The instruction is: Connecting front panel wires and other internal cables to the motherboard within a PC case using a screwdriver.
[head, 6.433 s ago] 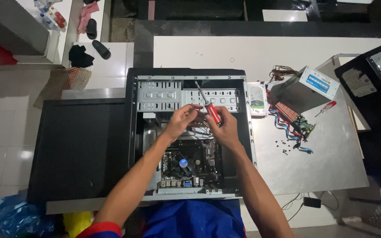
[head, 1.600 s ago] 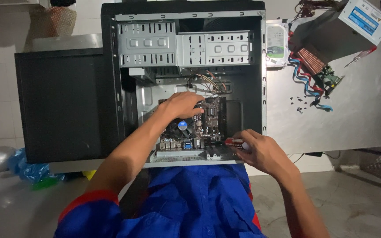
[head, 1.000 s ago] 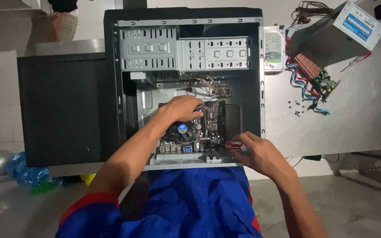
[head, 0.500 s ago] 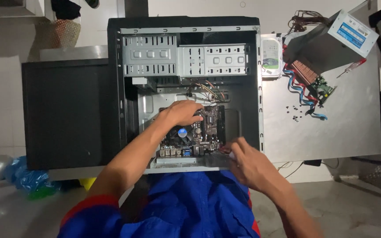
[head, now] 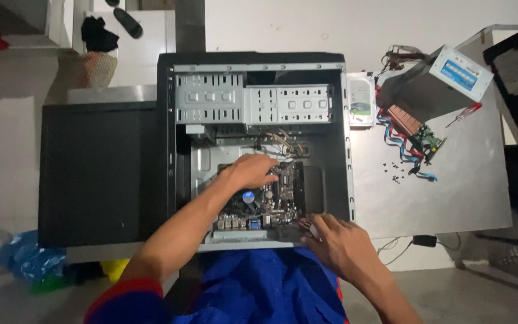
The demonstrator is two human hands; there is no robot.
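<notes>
Change: Since 0.5 s ago our right hand [head: 342,245] has slid a little toward 6 o'clock along the case's near edge, while our left hand [head: 252,171] has stayed on the board; the view has also shifted slightly, so the case sits a bit lower in frame.
Left hand: palm down, fingers loosely curled and spread over the upper part of the motherboard [head: 265,201], touching it; we cannot tell whether it grips anything.
Right hand: at 5 o'clock of the case, fingers bent over the lower right corner of the opening beside the board's edge; we see nothing clearly held, and the grip itself is hidden.
Motherboard: flat inside the open computer case [head: 253,90], lower middle, with a blue round cap just below our left hand.
Case: lies on its side, drive bays at 12 o'clock, loose wires between bays and board.
Side panel [head: 100,174]: black, at 9 o'clock, just beside the case.
Table, 2 o'clock: power supply [head: 436,84] with blue and red cables, a green circuit card [head: 428,138], a red-handled screwdriver [head: 464,113], scattered small screws [head: 394,171].
Hard drive [head: 361,101]: just beside the case's right wall.
</notes>
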